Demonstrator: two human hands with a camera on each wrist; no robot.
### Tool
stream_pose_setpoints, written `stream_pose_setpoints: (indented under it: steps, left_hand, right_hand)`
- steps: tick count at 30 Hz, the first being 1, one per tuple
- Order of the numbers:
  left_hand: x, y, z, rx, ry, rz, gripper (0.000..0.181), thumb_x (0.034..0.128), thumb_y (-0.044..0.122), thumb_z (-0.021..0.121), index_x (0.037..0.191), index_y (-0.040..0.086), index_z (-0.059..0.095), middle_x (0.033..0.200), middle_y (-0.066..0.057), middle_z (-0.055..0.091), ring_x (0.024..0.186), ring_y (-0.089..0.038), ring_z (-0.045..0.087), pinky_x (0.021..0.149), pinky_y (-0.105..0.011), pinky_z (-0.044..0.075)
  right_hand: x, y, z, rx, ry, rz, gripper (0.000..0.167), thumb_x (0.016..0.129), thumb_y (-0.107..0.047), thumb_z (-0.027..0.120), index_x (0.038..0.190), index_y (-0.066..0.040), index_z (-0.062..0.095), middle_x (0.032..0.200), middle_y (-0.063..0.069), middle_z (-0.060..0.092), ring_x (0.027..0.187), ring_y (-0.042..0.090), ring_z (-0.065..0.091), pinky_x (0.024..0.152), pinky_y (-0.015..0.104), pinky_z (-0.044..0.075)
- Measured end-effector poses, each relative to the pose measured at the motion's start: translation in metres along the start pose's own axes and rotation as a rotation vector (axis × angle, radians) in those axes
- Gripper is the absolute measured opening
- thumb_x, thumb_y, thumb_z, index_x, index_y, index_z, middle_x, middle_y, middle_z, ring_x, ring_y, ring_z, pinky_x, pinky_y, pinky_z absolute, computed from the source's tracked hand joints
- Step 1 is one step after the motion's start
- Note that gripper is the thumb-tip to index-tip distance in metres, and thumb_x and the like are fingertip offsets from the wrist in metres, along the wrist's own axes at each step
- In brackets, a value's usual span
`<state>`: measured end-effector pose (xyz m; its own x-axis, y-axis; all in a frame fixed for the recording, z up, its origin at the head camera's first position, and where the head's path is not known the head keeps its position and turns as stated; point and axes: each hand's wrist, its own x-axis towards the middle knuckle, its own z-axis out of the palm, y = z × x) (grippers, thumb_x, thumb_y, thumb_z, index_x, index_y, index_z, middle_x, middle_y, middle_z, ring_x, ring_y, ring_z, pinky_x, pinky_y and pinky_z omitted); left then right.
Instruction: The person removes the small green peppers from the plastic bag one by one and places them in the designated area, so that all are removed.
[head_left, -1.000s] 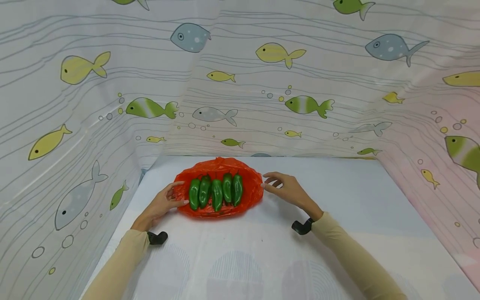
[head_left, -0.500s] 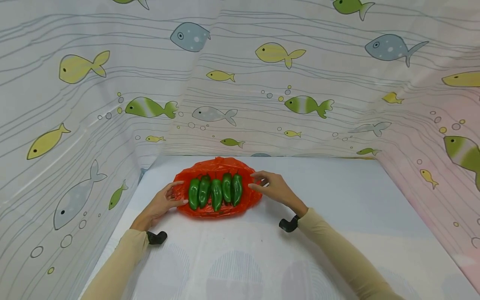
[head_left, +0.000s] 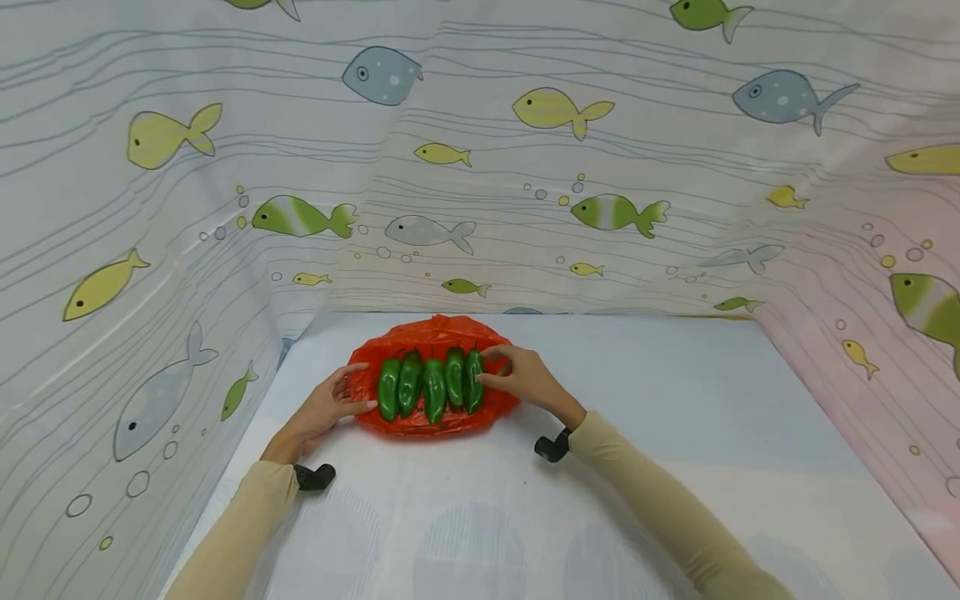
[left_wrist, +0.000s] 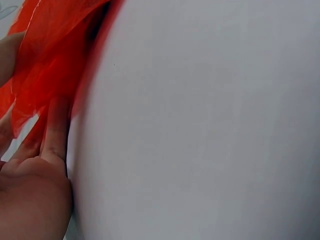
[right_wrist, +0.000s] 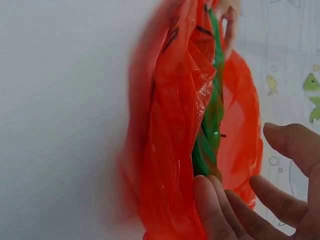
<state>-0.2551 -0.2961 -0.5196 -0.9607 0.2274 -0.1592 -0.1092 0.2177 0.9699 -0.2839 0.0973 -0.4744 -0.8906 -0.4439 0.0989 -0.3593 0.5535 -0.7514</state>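
Note:
Several glossy green chili peppers (head_left: 433,392) lie side by side in a red plastic bag (head_left: 420,432), its rim spread wide around them. At the bag's left end my left hand (head_left: 315,412) holds the rim; in the left wrist view, fingers (left_wrist: 54,135) show beneath the thin red plastic (left_wrist: 55,60). My right hand (head_left: 528,379) reaches over the bag's right side, fingertips at the rightmost pepper (head_left: 473,387). The right wrist view has its thumb and fingers (right_wrist: 210,205) spread apart, close to a green pepper (right_wrist: 207,150); whether they touch it I cannot tell.
The bag lies toward the back of a white tabletop (head_left: 465,508) with faint printed circles. A fish-patterned curtain (head_left: 480,208) encloses the back and both sides. Black wrist cameras (head_left: 553,446) sit below both hands.
My right hand has moved left, from outside the bag's right edge to above the rightmost pepper. The left hand, the bag and the peppers stay where they were.

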Motion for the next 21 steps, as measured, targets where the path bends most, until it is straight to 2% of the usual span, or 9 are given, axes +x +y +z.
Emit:
stream_pose_setpoints:
  steps: [3,7,11,13,15,18,19,21]
  left_hand:
    - [0.0,0.0,-0.001,0.001,-0.001,0.006,0.084,0.0884,0.015,0.083,0.158,0.015,0.035,0.158,-0.017,0.037,0.138,-0.034,0.041,0.093,-0.021,0.049]
    - [0.0,0.001,0.0,-0.009,0.004,0.009,0.084,0.088,0.013,0.083,0.157,0.015,0.036,0.156,-0.016,0.038,0.135,-0.033,0.042,0.093,-0.022,0.049]
    - [0.001,0.0,0.0,-0.015,0.002,0.015,0.083,0.0887,0.011,0.082,0.157,0.014,0.036,0.156,-0.018,0.039,0.133,-0.032,0.044,0.093,-0.022,0.05]
    - [0.001,0.0,0.0,-0.021,-0.001,0.02,0.082,0.0892,0.01,0.081,0.157,0.013,0.035,0.156,-0.019,0.039,0.133,-0.033,0.044,0.093,-0.022,0.05]
    - [0.001,0.0,0.0,-0.028,-0.008,0.028,0.082,0.0897,0.008,0.08,0.158,0.011,0.034,0.157,-0.02,0.037,0.135,-0.034,0.042,0.094,-0.022,0.049]
    - [0.0,-0.001,0.001,-0.04,-0.006,0.029,0.082,0.0894,0.007,0.08,0.157,0.01,0.035,0.157,-0.02,0.037,0.137,-0.036,0.04,0.094,-0.021,0.049]
    - [0.0,-0.001,0.001,-0.04,-0.006,0.031,0.082,0.0894,0.007,0.08,0.157,0.01,0.035,0.158,-0.02,0.036,0.138,-0.037,0.039,0.094,-0.021,0.049]
    - [-0.001,-0.001,0.001,-0.04,-0.006,0.03,0.082,0.0894,0.008,0.081,0.158,0.011,0.035,0.158,-0.019,0.035,0.14,-0.038,0.038,0.095,-0.021,0.048]
  right_hand:
    - [0.004,-0.001,0.003,0.005,-0.009,0.007,0.053,0.093,-0.034,0.078,0.136,-0.007,0.064,0.124,0.013,0.067,0.082,0.019,0.064,0.069,0.03,0.055]
    - [0.01,-0.005,0.006,-0.003,-0.013,0.016,0.053,0.092,-0.029,0.08,0.137,-0.007,0.063,0.113,0.016,0.068,0.071,0.016,0.062,0.061,0.028,0.052]
    - [0.016,-0.007,0.012,-0.055,-0.009,0.034,0.054,0.092,-0.027,0.08,0.138,-0.007,0.062,0.104,0.014,0.066,0.068,0.018,0.057,0.061,0.03,0.05]
    - [0.019,-0.008,0.015,-0.089,-0.002,0.042,0.053,0.092,-0.027,0.081,0.138,-0.007,0.062,0.108,0.013,0.067,0.076,0.022,0.059,0.069,0.034,0.053]
    - [0.022,-0.009,0.017,-0.122,0.008,0.046,0.054,0.091,-0.027,0.081,0.138,-0.006,0.062,0.119,0.011,0.068,0.093,0.026,0.064,0.085,0.04,0.055]
    - [0.026,-0.008,0.021,-0.156,0.017,0.059,0.055,0.091,-0.028,0.082,0.138,-0.006,0.062,0.133,0.011,0.065,0.121,0.03,0.06,0.105,0.047,0.048]
    - [0.028,-0.008,0.022,-0.166,0.017,0.062,0.056,0.091,-0.028,0.082,0.138,-0.006,0.061,0.136,0.011,0.064,0.127,0.03,0.058,0.109,0.049,0.045]
    - [0.031,-0.007,0.024,-0.176,0.017,0.066,0.056,0.091,-0.028,0.081,0.138,-0.005,0.061,0.137,0.012,0.064,0.129,0.03,0.057,0.11,0.05,0.044]
